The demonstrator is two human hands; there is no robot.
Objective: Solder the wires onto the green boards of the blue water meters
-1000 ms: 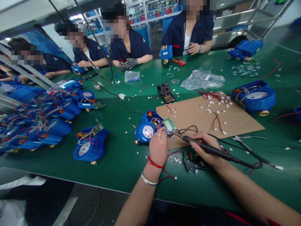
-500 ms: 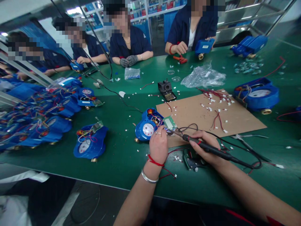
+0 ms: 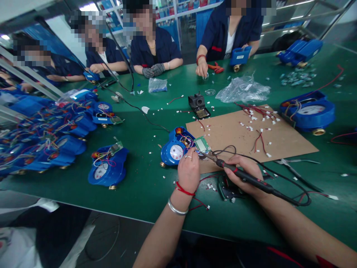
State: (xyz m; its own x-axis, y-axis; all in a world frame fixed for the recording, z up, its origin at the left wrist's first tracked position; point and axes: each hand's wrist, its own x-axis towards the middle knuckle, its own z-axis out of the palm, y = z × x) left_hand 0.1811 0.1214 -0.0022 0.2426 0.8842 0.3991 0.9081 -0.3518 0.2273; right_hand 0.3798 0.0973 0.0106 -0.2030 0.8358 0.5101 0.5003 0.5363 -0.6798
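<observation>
On the green table point(image 3: 150, 197), the right hand point(image 3: 251, 188) is curled round a soldering iron point(image 3: 241, 173), probably light and stiff, best gripped by its handle point(image 3: 262, 183); its long axis points toward ten o'clock. The left hand point(image 3: 189, 169) has bent fingers, their hold I cannot tell; at its one o'clock is the circuit board point(image 3: 202, 144), likely fragile.

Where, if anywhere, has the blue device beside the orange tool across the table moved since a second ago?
Yes: the blue device has gone from left of the orange tool to its right in the picture.
</observation>
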